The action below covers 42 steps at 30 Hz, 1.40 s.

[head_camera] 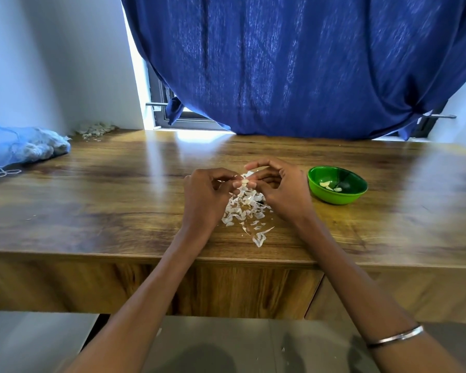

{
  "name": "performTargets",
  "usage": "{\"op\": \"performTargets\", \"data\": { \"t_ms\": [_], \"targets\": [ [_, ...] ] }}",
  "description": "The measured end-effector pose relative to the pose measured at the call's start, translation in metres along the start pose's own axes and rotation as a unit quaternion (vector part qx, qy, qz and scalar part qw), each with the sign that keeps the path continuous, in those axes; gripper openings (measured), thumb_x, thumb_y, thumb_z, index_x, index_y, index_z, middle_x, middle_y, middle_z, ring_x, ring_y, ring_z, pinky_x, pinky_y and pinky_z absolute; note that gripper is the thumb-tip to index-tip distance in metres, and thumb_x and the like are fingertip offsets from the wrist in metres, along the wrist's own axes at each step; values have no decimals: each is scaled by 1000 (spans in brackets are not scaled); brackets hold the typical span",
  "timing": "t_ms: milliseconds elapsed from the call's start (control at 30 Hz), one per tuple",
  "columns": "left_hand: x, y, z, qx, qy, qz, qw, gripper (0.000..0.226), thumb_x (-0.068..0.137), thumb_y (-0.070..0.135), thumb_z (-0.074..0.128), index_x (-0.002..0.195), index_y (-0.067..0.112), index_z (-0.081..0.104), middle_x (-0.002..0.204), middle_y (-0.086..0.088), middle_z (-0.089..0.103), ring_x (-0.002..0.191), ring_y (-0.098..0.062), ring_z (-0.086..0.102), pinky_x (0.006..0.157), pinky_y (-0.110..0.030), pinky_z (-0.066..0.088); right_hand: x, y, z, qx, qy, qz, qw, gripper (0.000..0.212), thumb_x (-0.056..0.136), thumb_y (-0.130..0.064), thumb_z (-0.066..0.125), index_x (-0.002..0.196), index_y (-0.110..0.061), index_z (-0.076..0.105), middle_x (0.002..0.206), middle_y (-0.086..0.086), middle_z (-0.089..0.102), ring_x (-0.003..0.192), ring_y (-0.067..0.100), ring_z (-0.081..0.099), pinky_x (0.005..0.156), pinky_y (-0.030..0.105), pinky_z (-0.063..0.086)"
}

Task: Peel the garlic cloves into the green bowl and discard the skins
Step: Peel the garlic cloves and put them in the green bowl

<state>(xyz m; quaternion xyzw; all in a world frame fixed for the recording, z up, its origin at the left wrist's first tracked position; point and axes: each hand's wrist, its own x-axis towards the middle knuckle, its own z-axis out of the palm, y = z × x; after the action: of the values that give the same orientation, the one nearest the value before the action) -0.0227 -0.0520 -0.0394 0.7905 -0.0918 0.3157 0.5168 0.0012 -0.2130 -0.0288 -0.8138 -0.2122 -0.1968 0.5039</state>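
Mid-frame, left hand (207, 188) and right hand (277, 181) pinch a clove (244, 181); small, slick; its skin papery; grip the ends.

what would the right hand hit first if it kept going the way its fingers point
The right hand points left, toward the left hand. It would likely meet the clove both pinch, then the left fingers right behind it. Depth is hard to judge.

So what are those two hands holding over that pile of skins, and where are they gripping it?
A small pale garlic clove, pinched between the fingertips of the left hand and the right hand, with papery skin hanging off it.
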Motion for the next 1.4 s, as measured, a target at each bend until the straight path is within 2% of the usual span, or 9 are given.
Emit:
{"op": "performTargets", "data": {
  "t_ms": [100, 267, 400, 633, 833, 967, 1167, 1300, 1400],
  "targets": [
    [0, 0, -1, -42, -11, -22, 999, 21, 82, 2, 80, 87, 23, 76, 74, 20, 70, 62, -1, 71, 60, -11, 53, -1, 0, 1, 18, 0, -5, 1000, 33, 84, 1, 77, 110, -18, 70, 92, -8, 75, 87, -1, 71, 78, 18, 58],
    [5, -5, 1, -119, -38, -59, 990, 24, 81, -3, 80, 96, 16, 74, 80, 3, 75, 71, -8, 72, 62, -21, 55, -3, -1, 0, 60, 3, -2, 998, 33, 82, 3, 77, 106, -18, 70, 90, -6, 75, 86, 1, 72, 76, 16, 56],
    [7, -9, 3, -135, -57, -64, 987, 25, 84, -4, 76, 97, 16, 68, 86, 2, 72, 71, -8, 67, 60, -24, 51, -5, -2, 0, 63, -34, 1, 997, 26, 86, 0, 74, 94, -24, 71, 90, -9, 73, 83, -1, 69, 76, 15, 56],
    [6, -8, 5, -146, -99, -70, 982, 20, 90, 2, 72, 101, 16, 64, 91, -2, 72, 81, -9, 66, 69, -30, 54, -3, 0, -2, 101, -56, 29, 993, 13, 87, -2, 74, 94, -13, 74, 87, -4, 74, 76, 1, 69, 70, 17, 56],
    [7, -7, 0, -262, -162, -168, 937, 15, 94, 2, 65, 107, 10, 63, 91, -7, 71, 84, -19, 63, 71, -29, 53, -5, 0, -3, 118, -58, 12, 991, 16, 85, 5, 73, 86, -10, 69, 86, -6, 72, 78, -5, 68, 73, 13, 54],
    [7, -4, -1, -337, -152, -192, 909, 25, 80, 19, 72, 102, 11, 64, 90, -5, 69, 81, -17, 63, 71, -27, 54, -5, -1, 0, 104, -63, -4, 993, 23, 86, 6, 72, 82, -16, 65, 86, -6, 70, 79, -7, 66, 74, 11, 51],
    [9, -4, 4, -336, -165, -217, 902, 11, 93, 13, 64, 102, 8, 63, 82, -6, 69, 72, -13, 62, 70, -24, 58, -5, 0, 3, 108, -43, -19, 993, 27, 85, 6, 72, 81, -19, 65, 84, -2, 70, 79, -1, 66, 74, 15, 53],
    [13, -4, 3, -372, -194, -242, 875, 29, 85, 17, 68, 109, 2, 60, 81, -9, 66, 71, -12, 60, 68, -23, 58, -6, 2, 2, 117, -36, -27, 992, 22, 84, 10, 72, 82, -12, 67, 83, 0, 70, 77, 0, 67, 72, 15, 53],
    [14, -5, 1, -402, -198, -254, 857, 27, 83, 11, 68, 108, 4, 57, 84, -10, 68, 74, -14, 64, 67, -22, 58, -7, 4, 3, 116, -40, -28, 992, 15, 83, 9, 74, 85, -5, 70, 83, 2, 72, 78, 4, 70, 72, 16, 54]
  ]
}}
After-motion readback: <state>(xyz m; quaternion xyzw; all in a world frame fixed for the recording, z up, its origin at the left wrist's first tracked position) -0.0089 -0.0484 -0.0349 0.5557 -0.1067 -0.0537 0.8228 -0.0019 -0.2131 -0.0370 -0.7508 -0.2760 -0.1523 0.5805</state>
